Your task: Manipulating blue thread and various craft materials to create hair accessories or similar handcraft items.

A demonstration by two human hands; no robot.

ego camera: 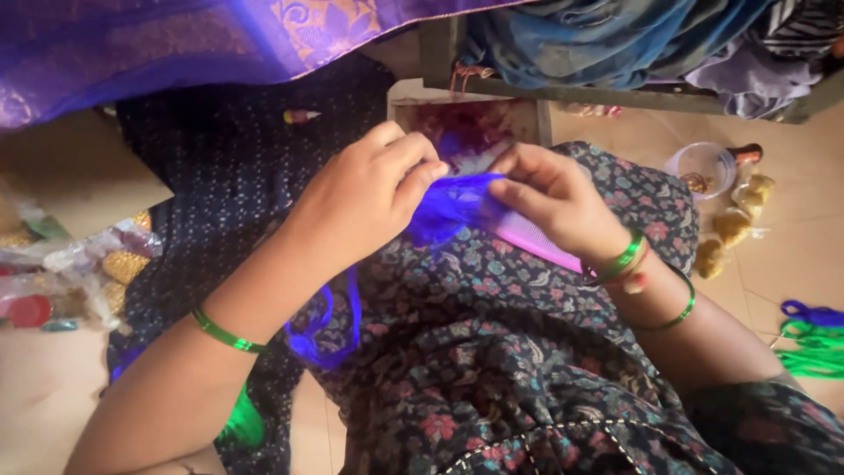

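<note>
At the far left, clear crinkled plastic packets (79, 273) of gold beads and a red disc lie on the tan floor. A dark, finely dotted cloth (220, 149) spreads beneath a glossy purple fabric with a gold-patterned border (176, 44). A loop of blue thread (330, 325) hangs limp over the lap, which is covered in dark floral print. The left hand (360, 198), a thin green bangle at its wrist, has its fingers curled and pinching a soft, fluffy tuft of blue thread (448, 207) at its left end. The tuft sits at mid-frame above the lap, between both hands, its long axis roughly horizontal. The right hand (558, 202), wearing green bangles, grips a flat pink comb (527, 237) pressed against the tuft; the comb's long axis slants from upper left down to lower right, toward the wrist. Behind stands a shallow wooden tray (466, 123). Further right, a round clear plastic container (703, 167) and yellow tassels (730, 229) rest on the floor, with green and blue thread skeins (813, 339) at the right edge.
</note>
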